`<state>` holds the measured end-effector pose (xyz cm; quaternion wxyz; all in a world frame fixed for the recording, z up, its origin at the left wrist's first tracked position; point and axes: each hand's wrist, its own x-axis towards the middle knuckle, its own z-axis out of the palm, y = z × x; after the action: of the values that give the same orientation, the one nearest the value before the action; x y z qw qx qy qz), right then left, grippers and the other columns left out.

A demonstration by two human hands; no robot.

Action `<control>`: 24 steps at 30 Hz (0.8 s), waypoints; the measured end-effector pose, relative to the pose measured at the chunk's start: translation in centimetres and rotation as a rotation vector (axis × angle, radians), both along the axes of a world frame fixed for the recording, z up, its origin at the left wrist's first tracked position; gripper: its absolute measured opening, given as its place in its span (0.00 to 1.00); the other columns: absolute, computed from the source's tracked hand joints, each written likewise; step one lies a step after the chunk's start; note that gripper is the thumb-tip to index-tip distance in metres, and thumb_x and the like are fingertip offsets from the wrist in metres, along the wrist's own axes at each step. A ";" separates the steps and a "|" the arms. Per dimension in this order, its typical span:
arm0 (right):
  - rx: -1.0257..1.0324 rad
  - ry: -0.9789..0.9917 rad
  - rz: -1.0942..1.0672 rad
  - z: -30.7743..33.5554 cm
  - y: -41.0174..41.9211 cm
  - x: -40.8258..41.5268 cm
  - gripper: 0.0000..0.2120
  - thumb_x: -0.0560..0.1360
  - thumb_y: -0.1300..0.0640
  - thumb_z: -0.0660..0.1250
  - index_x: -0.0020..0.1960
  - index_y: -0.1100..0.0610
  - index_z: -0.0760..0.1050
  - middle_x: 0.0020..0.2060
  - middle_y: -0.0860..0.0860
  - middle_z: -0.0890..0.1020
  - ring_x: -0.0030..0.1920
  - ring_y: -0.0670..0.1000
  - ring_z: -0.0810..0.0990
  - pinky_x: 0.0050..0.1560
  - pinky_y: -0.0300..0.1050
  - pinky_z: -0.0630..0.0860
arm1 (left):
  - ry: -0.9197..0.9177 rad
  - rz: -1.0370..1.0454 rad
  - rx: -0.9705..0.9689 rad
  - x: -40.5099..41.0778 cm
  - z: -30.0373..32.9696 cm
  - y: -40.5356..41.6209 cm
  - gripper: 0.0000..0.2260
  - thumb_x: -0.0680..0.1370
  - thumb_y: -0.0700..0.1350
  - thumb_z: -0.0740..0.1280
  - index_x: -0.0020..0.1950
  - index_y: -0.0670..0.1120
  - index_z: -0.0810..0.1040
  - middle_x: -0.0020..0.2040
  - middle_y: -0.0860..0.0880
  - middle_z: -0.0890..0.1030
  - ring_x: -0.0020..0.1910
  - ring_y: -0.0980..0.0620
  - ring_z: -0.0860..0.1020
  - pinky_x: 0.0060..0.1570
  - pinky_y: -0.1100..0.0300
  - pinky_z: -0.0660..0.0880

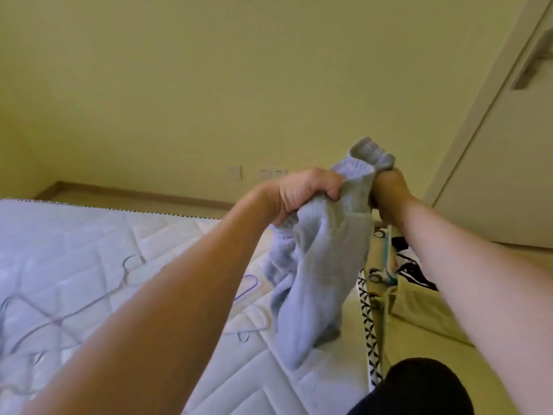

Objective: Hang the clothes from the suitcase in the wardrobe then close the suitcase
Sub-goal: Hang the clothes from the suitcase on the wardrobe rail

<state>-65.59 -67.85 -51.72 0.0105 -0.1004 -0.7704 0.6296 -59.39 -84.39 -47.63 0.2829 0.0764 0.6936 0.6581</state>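
Observation:
A pale grey-lilac knitted garment [317, 265] hangs bunched in front of me, its lower end touching the mattress. My left hand [302, 196] grips a fold of it from the left. My right hand [389, 193] grips its gathered top edge from the right. The two hands are close together above the bed's right edge. The open suitcase [386, 259] lies on the floor to the right, mostly hidden by my right arm; black-and-white clothing [410, 265] shows inside it. Several thin wire hangers [59, 313] lie on the mattress at the left.
A white quilted mattress [89, 241] fills the lower left, with a black-and-white patterned edge [366, 313]. A beige cloth [425, 310] lies on the floor by the suitcase. A white door with a handle [535, 61] stands at the right. My dark-clad knee [419, 387] is at the bottom.

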 end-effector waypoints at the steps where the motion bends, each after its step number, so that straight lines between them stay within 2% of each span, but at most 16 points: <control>1: 0.084 0.021 -0.005 -0.6 -1.2 -0.2 0.14 0.81 0.61 0.55 0.38 0.50 0.67 0.40 0.50 0.74 0.40 0.51 0.73 0.39 0.41 0.73 | -0.028 0.132 -0.061 1.7 -4.1 -1.1 0.14 0.62 0.44 0.65 0.44 0.39 0.79 0.43 0.37 0.77 0.43 0.40 0.75 0.48 0.45 0.72; 3: 0.216 0.021 0.014 -3.1 -3.5 -0.6 0.13 0.77 0.62 0.55 0.37 0.53 0.72 0.36 0.50 0.76 0.38 0.51 0.75 0.37 0.39 0.71 | -0.014 0.270 -0.291 5.0 -12.8 -2.5 0.11 0.66 0.48 0.65 0.43 0.44 0.80 0.42 0.40 0.80 0.44 0.43 0.79 0.48 0.46 0.77; 4: 0.356 -0.027 0.055 -4.7 -4.7 0.2 0.12 0.77 0.62 0.54 0.41 0.56 0.75 0.37 0.52 0.77 0.41 0.54 0.76 0.38 0.40 0.70 | -0.001 0.235 -0.433 6.2 -16.2 -2.3 0.13 0.68 0.50 0.63 0.46 0.44 0.81 0.45 0.41 0.80 0.48 0.42 0.80 0.51 0.47 0.78; 5: 0.510 -0.059 0.127 -6.8 -5.8 0.8 0.11 0.77 0.62 0.54 0.46 0.57 0.75 0.41 0.55 0.77 0.46 0.56 0.77 0.42 0.41 0.70 | -0.036 0.111 -0.568 7.3 -19.0 -2.5 0.15 0.69 0.51 0.63 0.49 0.44 0.80 0.48 0.42 0.80 0.52 0.41 0.79 0.51 0.50 0.77; 7: 0.885 -0.101 0.393 -10.1 -7.1 2.3 0.07 0.77 0.63 0.55 0.51 0.58 0.71 0.53 0.59 0.76 0.56 0.60 0.76 0.47 0.44 0.68 | -0.095 -0.078 -0.775 8.8 -23.4 -3.8 0.14 0.74 0.48 0.64 0.55 0.43 0.80 0.49 0.44 0.79 0.50 0.44 0.79 0.46 0.57 0.74; 9: 1.113 -0.160 0.649 -12.5 -8.1 4.2 0.05 0.75 0.64 0.56 0.48 0.59 0.69 0.55 0.59 0.76 0.55 0.60 0.75 0.48 0.46 0.70 | -0.052 0.070 -0.872 9.2 -25.5 -6.6 0.11 0.77 0.44 0.64 0.56 0.43 0.81 0.48 0.46 0.81 0.46 0.47 0.78 0.43 0.59 0.73; 12: 1.202 -0.256 0.769 -14.5 -9.5 6.5 0.04 0.73 0.60 0.58 0.44 0.56 0.71 0.46 0.55 0.78 0.50 0.56 0.76 0.50 0.48 0.73 | -0.035 0.482 -1.030 9.0 -27.0 -12.3 0.12 0.75 0.41 0.59 0.55 0.44 0.78 0.53 0.43 0.79 0.51 0.43 0.77 0.48 0.55 0.74; 14: 1.083 -0.381 0.805 -14.6 -10.2 7.2 0.06 0.72 0.54 0.60 0.46 0.56 0.70 0.41 0.53 0.76 0.48 0.55 0.76 0.43 0.46 0.71 | -0.082 0.621 -1.144 9.0 -27.7 -15.7 0.19 0.73 0.42 0.60 0.63 0.43 0.73 0.61 0.41 0.75 0.60 0.40 0.73 0.57 0.50 0.72; 16: 0.902 -0.526 0.757 -14.8 -10.7 7.4 0.20 0.68 0.45 0.64 0.54 0.57 0.69 0.43 0.55 0.77 0.45 0.54 0.77 0.42 0.45 0.72 | -0.221 0.721 -1.180 8.9 -28.9 -18.3 0.26 0.73 0.46 0.61 0.71 0.43 0.65 0.70 0.41 0.67 0.69 0.39 0.65 0.68 0.47 0.64; 17: 0.871 -0.558 0.749 -14.6 -11.0 7.6 0.30 0.65 0.38 0.65 0.59 0.57 0.68 0.46 0.55 0.78 0.46 0.54 0.77 0.46 0.46 0.74 | -0.303 0.764 -1.190 8.8 -29.6 -19.2 0.29 0.73 0.49 0.61 0.74 0.44 0.61 0.72 0.41 0.64 0.72 0.39 0.61 0.71 0.46 0.59; 19: 0.953 -0.480 0.752 -15.2 -11.6 7.5 0.44 0.60 0.24 0.63 0.64 0.55 0.70 0.51 0.54 0.79 0.49 0.54 0.78 0.53 0.51 0.75 | -0.455 0.810 -1.197 8.5 -30.8 -20.4 0.34 0.74 0.55 0.61 0.77 0.46 0.56 0.76 0.41 0.60 0.75 0.39 0.56 0.74 0.45 0.51; 21: 1.087 -0.314 0.767 -16.0 -12.1 7.4 0.41 0.64 0.22 0.58 0.58 0.55 0.75 0.46 0.52 0.81 0.46 0.52 0.78 0.49 0.48 0.75 | -0.507 0.812 -1.193 8.1 -31.5 -20.8 0.36 0.74 0.60 0.60 0.78 0.46 0.53 0.77 0.41 0.58 0.76 0.39 0.55 0.75 0.44 0.47; 24: 1.233 -0.205 0.779 -16.4 -12.4 6.9 0.23 0.75 0.40 0.57 0.55 0.58 0.76 0.41 0.53 0.78 0.43 0.53 0.76 0.41 0.46 0.69 | -0.427 0.756 -1.291 7.8 -31.8 -20.7 0.36 0.75 0.63 0.54 0.78 0.43 0.54 0.76 0.41 0.57 0.75 0.39 0.55 0.75 0.44 0.46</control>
<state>-58.65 -80.20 -68.13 -0.2316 0.1462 -0.9614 0.0278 -51.61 -105.08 -79.45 0.1550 -0.4736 0.8489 0.1762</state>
